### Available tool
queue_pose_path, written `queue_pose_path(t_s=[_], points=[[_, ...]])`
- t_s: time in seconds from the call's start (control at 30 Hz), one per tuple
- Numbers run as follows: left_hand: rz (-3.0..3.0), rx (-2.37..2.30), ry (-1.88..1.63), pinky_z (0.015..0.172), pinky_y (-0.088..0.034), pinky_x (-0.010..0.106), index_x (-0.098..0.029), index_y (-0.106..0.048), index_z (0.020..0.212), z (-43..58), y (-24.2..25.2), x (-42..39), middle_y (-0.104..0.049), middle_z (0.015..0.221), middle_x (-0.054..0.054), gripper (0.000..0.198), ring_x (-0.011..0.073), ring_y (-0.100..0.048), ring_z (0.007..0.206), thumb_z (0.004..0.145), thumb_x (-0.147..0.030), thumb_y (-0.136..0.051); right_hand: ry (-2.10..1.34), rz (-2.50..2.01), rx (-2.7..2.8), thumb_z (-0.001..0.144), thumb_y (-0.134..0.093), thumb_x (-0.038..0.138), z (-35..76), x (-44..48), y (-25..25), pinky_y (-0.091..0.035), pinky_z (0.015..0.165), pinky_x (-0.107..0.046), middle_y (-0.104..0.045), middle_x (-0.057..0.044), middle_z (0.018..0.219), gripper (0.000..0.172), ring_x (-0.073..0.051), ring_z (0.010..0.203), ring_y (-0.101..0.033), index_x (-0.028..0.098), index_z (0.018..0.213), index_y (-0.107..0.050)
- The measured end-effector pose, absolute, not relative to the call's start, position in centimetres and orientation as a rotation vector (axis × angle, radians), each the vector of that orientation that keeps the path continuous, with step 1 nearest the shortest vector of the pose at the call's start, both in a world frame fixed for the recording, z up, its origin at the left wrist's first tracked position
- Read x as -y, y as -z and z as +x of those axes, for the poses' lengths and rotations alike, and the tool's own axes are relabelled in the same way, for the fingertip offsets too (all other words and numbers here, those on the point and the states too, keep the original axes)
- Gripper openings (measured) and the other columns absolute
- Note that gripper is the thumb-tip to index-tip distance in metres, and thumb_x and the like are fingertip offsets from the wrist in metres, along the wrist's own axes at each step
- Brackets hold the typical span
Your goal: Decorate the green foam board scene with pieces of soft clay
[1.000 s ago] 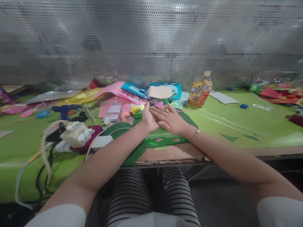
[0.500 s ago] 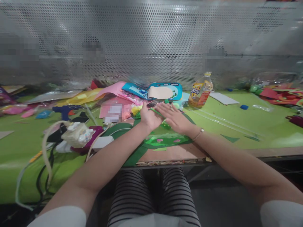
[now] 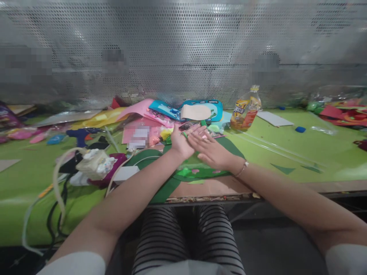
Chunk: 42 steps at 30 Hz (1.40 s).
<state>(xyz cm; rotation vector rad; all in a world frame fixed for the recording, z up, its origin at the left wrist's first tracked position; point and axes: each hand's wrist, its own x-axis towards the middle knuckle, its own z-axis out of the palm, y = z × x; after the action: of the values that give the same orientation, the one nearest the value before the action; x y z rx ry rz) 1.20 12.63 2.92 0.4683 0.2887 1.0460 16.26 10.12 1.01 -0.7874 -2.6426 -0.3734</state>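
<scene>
While our palms meet, a slim green roll (image 3: 185, 135) lies between them, one end showing at the eleven o'clock side.

At two o'clock our bottle (image 3: 244, 114) bears bold dark lettering on yellow, too blurred to read surely; the white labels on the pink packet (image 3: 140, 131) at ten o'clock are pixelated. Our left hand (image 3: 181, 145) is turned palm up beneath, thumb lifted away; our right hand (image 3: 210, 150) lies flat across it, fingers straight and slightly parted, neither clenched, the roll touching both. What we see of the roll is plain, thin and slanting; the rest hides under our fingers. At six o'clock sits a shiny green strip (image 3: 206, 173) with pink shapes.
</scene>
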Motion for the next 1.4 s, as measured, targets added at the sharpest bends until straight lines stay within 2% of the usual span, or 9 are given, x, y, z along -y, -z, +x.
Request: queue_pose_path(t_s=[0.47, 0.73, 0.9, 1.0, 1.07, 1.1, 1.2, 1.3, 1.4], points=[[0.500, -0.304, -1.023, 0.097, -0.039, 0.045, -0.003, -0.041, 0.128, 1.4, -3.0, -12.3, -0.056, 0.119, 0.025, 0.086, 0.0312, -0.053, 0.114, 0.081, -0.069, -0.015, 0.464, -0.743, 2.677, 0.094, -0.012, 0.048, 16.5, -10.2, -1.1, -0.002, 0.113, -0.048, -0.020, -0.009, 0.150, 0.062, -0.020, 0.139, -0.015, 0.016, 0.147, -0.005], [0.522, -0.283, -1.003, 0.094, -0.041, 0.045, -0.007, -0.051, 0.117, 1.3, -2.7, -12.6, -0.060, 0.112, 0.021, 0.080, 0.0295, -0.056, 0.109, 0.080, -0.070, -0.016, 0.490, -0.738, 2.703, 0.096, -0.015, 0.043, 17.4, -11.3, -0.8, 0.001, 0.112, -0.049, -0.015, -0.007, 0.151, 0.059, -0.019, 0.140, -0.012, 0.017, 0.146, -0.001], [0.548, -0.308, -0.973, 0.089, -0.044, 0.044, -0.015, -0.057, 0.100, 1.1, -2.3, -12.9, -0.065, 0.102, 0.014, 0.072, 0.0265, -0.058, 0.105, 0.081, -0.069, -0.014, 0.283, -0.870, 2.616, 0.096, -0.015, 0.040, 19.0, -13.0, -0.6, 0.002, 0.111, -0.051, -0.016, -0.005, 0.151, 0.054, -0.021, 0.140, -0.013, 0.023, 0.146, -0.006], [0.563, -0.293, -0.941, 0.087, -0.045, 0.045, -0.016, -0.059, 0.096, 1.1, -2.4, -12.8, -0.065, 0.098, 0.013, 0.069, 0.0267, -0.059, 0.102, 0.083, -0.066, -0.012, 0.032, -0.910, 2.477, 0.096, -0.016, 0.041, 19.2, -13.5, -1.0, 0.002, 0.111, -0.053, -0.022, -0.003, 0.150, 0.051, -0.022, 0.139, -0.016, 0.026, 0.144, -0.021], [0.584, -0.291, -0.886, 0.086, -0.045, 0.046, -0.014, -0.059, 0.096, 1.2, -2.5, -12.7, -0.065, 0.098, 0.015, 0.069, 0.0276, -0.060, 0.100, 0.084, -0.065, -0.014, -0.178, -0.948, 2.278, 0.095, -0.020, 0.044, 19.1, -13.6, -1.3, -0.007, 0.111, -0.055, -0.039, -0.005, 0.143, 0.050, -0.024, 0.135, -0.028, 0.025, 0.136, -0.041], [0.602, -0.292, -0.841, 0.086, -0.045, 0.046, -0.013, -0.058, 0.097, 1.2, -2.5, -12.6, -0.065, 0.098, 0.016, 0.068, 0.0278, -0.060, 0.099, 0.085, -0.064, -0.015, -0.313, -0.966, 2.164, 0.094, -0.024, 0.045, 19.0, -13.6, -1.5, -0.016, 0.109, -0.055, -0.047, -0.007, 0.137, 0.049, -0.025, 0.129, -0.037, 0.024, 0.131, -0.048], [0.671, -0.280, -0.668, 0.086, -0.044, 0.047, -0.012, -0.056, 0.104, 1.4, -2.5, -12.4, -0.065, 0.097, 0.015, 0.067, 0.0280, -0.061, 0.097, 0.085, -0.064, -0.017, -0.756, -0.950, 1.947, 0.087, -0.045, 0.044, 18.9, -13.3, -2.2, -0.046, 0.089, -0.043, -0.060, -0.010, 0.116, 0.046, -0.022, 0.101, -0.059, 0.019, 0.126, -0.051], [0.729, -0.232, -0.535, 0.088, -0.043, 0.047, -0.012, -0.054, 0.109, 1.8, -2.5, -12.1, -0.065, 0.097, 0.015, 0.069, 0.0283, -0.061, 0.098, 0.084, -0.065, -0.017, -0.962, -0.869, 1.980, 0.077, -0.062, 0.036, 19.2, -13.0, -2.7, -0.050, 0.070, -0.029, -0.064, -0.006, 0.096, 0.045, -0.014, 0.078, -0.060, 0.016, 0.117, -0.056], [0.763, -0.217, -0.486, 0.089, -0.042, 0.048, -0.012, -0.053, 0.111, 2.0, -2.4, -11.8, -0.065, 0.099, 0.016, 0.073, 0.0288, -0.061, 0.098, 0.084, -0.066, -0.013, -0.963, -0.835, 1.996, 0.070, -0.069, 0.030, 19.7, -13.0, -3.1, -0.047, 0.064, -0.025, -0.063, -0.002, 0.079, 0.028, -0.011, 0.068, -0.057, 0.014, 0.093, -0.065]])
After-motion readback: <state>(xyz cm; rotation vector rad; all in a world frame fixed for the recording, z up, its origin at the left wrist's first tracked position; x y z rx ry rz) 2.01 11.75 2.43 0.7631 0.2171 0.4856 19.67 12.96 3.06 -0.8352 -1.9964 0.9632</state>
